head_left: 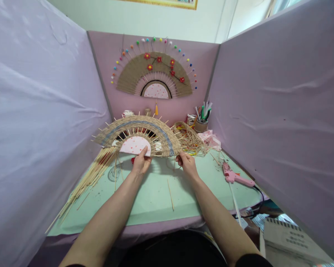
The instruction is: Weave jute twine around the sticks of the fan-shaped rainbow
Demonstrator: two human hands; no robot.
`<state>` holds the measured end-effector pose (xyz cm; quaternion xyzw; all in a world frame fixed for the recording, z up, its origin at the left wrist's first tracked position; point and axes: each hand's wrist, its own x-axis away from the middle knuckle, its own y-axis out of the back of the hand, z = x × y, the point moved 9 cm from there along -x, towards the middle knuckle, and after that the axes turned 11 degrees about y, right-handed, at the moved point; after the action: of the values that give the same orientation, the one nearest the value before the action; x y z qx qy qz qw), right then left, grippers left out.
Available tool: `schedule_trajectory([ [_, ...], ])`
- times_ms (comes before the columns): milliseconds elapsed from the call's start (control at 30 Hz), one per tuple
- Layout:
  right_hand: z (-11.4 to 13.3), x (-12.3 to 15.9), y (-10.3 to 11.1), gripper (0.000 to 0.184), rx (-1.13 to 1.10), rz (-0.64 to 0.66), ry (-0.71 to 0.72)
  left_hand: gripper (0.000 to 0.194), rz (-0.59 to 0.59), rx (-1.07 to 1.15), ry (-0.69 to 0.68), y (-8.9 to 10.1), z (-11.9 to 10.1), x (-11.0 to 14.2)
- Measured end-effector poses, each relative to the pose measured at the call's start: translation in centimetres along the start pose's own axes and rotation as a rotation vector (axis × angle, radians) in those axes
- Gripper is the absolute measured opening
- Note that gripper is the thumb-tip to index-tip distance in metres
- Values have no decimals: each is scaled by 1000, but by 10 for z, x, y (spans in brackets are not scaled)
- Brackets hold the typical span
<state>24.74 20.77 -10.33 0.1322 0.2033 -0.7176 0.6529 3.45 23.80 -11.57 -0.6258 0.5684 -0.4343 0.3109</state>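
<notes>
Left hand (142, 161) is holding the woven fan (167, 138) at its pink dotted half-circle, fingers closing on the lower edge, thumb in front. Right hand (186, 163) is pinching the fan's right lower corner, fingers curled nearly shut. Fan is sitting above the green worktop (153, 207), mid-back. Open room: worktop front centre, only a loose stick (170, 194) lying there. Stick bundle (93, 174) is lining the left edge, ends reaching the front left corner. Pink glue gun (236, 177) is lying near the right edge, cord running over it. Fabric walls are closing in both sides. Writing: dark lines on a spiral-bound pad (295, 237), lower right, too small to read. Fan is hiding part of the items behind; picture frame (167, 3) is cut off at top.
</notes>
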Motion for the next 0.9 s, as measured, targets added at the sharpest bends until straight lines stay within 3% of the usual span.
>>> schedule_trajectory([
  [367, -8, 0, -2, 52, -65, -6, -90, 26, -25, -30, -27, 0, 2, 2],
  [600, -13, -3, 2, 59, -300, -65, -174, 27, 9, -18, -2, -3, 0, 1],
  [767, -11, -1, -1, 68, -420, -48, -258, 22, 34, -56, 80, -5, -2, 2],
  [900, -10, 1, -8, 63, -452, 8, -303, 26, 33, -89, 157, -6, 2, 4],
])
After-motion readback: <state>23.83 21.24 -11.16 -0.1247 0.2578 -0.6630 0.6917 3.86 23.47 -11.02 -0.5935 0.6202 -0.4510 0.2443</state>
